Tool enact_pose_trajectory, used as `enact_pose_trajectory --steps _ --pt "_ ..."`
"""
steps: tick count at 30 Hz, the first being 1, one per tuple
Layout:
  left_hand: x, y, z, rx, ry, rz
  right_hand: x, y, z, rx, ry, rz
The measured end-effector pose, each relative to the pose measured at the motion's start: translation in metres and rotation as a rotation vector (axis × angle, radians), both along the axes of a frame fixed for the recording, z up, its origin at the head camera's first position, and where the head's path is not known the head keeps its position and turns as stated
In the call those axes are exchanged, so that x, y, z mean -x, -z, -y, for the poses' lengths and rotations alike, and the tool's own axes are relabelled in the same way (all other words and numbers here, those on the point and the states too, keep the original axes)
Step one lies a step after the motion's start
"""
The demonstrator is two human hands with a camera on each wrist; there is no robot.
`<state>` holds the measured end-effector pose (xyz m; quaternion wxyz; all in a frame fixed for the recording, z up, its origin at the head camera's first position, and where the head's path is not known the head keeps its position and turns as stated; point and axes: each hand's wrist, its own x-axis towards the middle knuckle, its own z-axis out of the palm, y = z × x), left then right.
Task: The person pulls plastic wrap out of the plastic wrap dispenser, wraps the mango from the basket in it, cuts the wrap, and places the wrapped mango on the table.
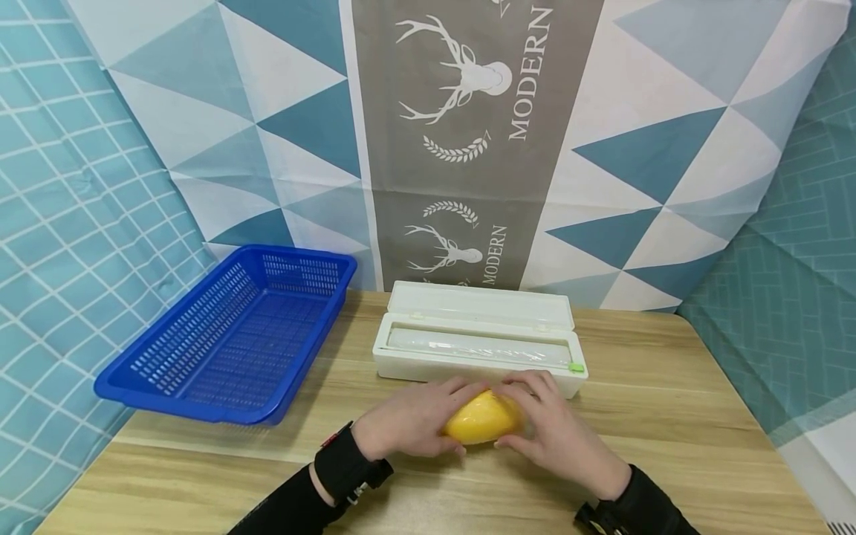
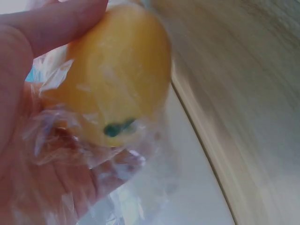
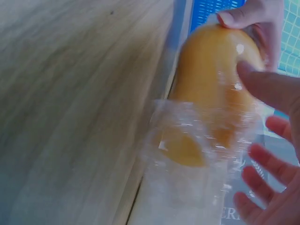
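Note:
A yellow mango-like fruit (image 1: 484,417) with a dark green mark at one end is held just in front of the white box, loosely covered by clear cling film (image 2: 101,154). My left hand (image 1: 417,417) grips its left end, with the thumb on one side and the fingers behind. At the right end, my right hand (image 1: 555,431) has its thumb (image 3: 262,84) against the fruit, while its other fingers are spread apart beside the loose film. In the left wrist view, film crumples over the left palm and fingers.
Behind the hands is a white cling film box (image 1: 438,365) with its lid raised, a film roll (image 1: 478,346) inside and a green slider (image 1: 576,367) at its right end. A blue plastic basket (image 1: 281,379) stands at the left of the wooden table (image 1: 669,416), near the patterned wall.

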<state>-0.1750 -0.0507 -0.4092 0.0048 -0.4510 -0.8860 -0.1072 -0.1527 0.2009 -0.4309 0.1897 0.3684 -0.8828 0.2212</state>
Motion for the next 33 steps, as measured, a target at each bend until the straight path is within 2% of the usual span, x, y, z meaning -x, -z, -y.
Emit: enact_pose_trajectory --steps 6,13,17,21,25,29,33 --pt "0.001 -0.006 -0.004 -0.147 0.07 -0.108 0.0 0.0 0.001 -0.025 0.085 0.027" --pt "0.0 -0.014 -0.005 -0.243 0.067 -0.213 0.002 -0.001 0.001 0.1 0.108 0.083" --pt "-0.001 -0.017 -0.007 -0.298 0.05 -0.233 0.001 -0.005 0.002 0.184 0.122 0.159" --pt "-0.002 -0.018 -0.009 -0.345 0.048 -0.25 -0.002 -0.011 0.002 0.3 0.109 0.277" --pt "-0.003 -0.019 -0.01 -0.39 0.055 -0.233 -0.005 -0.017 0.001 0.413 0.082 0.372" --pt "-0.004 -0.019 -0.012 -0.433 0.058 -0.232 -0.009 -0.023 0.001 0.48 0.079 0.396" --pt "-0.005 -0.02 -0.013 -0.455 0.034 -0.246 -0.017 -0.038 0.005 0.524 0.069 0.425"
